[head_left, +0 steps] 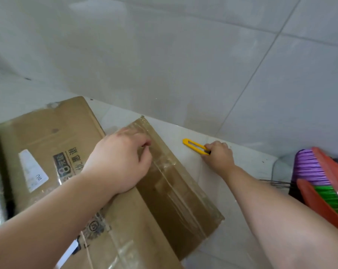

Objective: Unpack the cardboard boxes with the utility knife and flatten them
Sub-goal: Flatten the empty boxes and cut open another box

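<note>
1. On the pale tiled floor [183,65], against the foot of the wall, we have a brown corrugated cardboard box [125,200] lying low, with strips of clear packing tape [164,167] running along its right flap.
2. Our left hand [119,160] rests palm-down on the taped flap, fingers loosely curled and pressing, gripping nothing.
3. Our right hand [218,154] is closed around the end of a slim yellow plastic utility knife [195,145], which lies on the floor just beside the box's right edge. We cannot tell whether the blade is out.
4. A white shipping label [33,169] and black printing sit on the box's left panel.
5. We judge the cardboard light and fairly stiff across the panels, bending readily only at the creases. The taped flap looks glossy and likely slippery under a palm.
6. Best hold: flat pressure on bare cardboard beside the tape line, well clear of the cutting path.
7. The knife looks light and thin; we judge a firm grip along the handle's middle steadier than pinching its end.
8. A red-handled broom with purple and green bristles [319,181] lies well apart at the right.
</note>
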A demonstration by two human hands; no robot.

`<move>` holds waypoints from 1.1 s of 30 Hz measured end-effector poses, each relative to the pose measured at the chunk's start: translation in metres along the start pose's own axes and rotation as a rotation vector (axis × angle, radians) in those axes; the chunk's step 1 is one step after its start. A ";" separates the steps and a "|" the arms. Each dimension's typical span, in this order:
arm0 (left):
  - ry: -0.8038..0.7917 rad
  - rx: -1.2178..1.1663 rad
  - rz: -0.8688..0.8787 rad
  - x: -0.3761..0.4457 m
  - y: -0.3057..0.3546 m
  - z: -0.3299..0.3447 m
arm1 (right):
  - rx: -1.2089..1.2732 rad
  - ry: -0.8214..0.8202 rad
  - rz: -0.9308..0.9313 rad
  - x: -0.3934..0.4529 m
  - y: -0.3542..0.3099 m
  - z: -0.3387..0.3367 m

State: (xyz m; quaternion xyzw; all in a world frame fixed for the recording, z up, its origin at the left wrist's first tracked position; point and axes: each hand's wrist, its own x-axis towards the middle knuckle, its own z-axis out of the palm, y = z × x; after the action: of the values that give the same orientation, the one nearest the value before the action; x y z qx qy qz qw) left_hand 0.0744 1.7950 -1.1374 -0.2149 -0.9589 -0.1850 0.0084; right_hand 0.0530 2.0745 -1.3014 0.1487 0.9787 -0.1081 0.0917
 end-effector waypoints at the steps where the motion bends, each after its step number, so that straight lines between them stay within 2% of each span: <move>1: 0.005 0.005 0.003 0.000 0.000 0.000 | 0.007 -0.015 0.004 0.000 0.000 0.000; 7: 0.003 0.022 0.009 0.000 -0.001 0.001 | 0.108 -0.093 0.035 -0.003 -0.006 -0.006; 11: -0.007 -0.024 0.031 -0.002 -0.005 -0.003 | 0.245 -0.017 0.011 -0.002 -0.022 -0.016; 14: -0.039 -0.030 0.102 -0.008 -0.012 -0.017 | 0.314 0.073 -0.142 -0.001 -0.059 -0.035; 18: -0.046 0.119 0.220 -0.035 -0.045 -0.059 | 0.421 0.205 -0.385 -0.012 -0.128 -0.080; 22: -0.235 0.209 0.184 -0.068 -0.084 -0.101 | 0.485 0.333 -0.659 -0.045 -0.195 -0.121; 26: -0.353 0.267 0.148 -0.098 -0.112 -0.119 | 0.467 0.295 -0.886 -0.086 -0.253 -0.132; 30: -0.253 0.211 0.234 -0.117 -0.117 -0.125 | 0.362 0.207 -1.009 -0.120 -0.287 -0.121; 33: -0.206 0.252 0.214 -0.118 -0.113 -0.148 | 0.276 0.166 -1.134 -0.140 -0.298 -0.116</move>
State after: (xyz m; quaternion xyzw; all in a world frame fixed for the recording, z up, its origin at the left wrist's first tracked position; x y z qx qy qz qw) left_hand 0.1253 1.5984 -1.0509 -0.3309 -0.9419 -0.0387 -0.0433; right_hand 0.0746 1.7859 -1.1057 -0.3791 0.8862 -0.2547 -0.0775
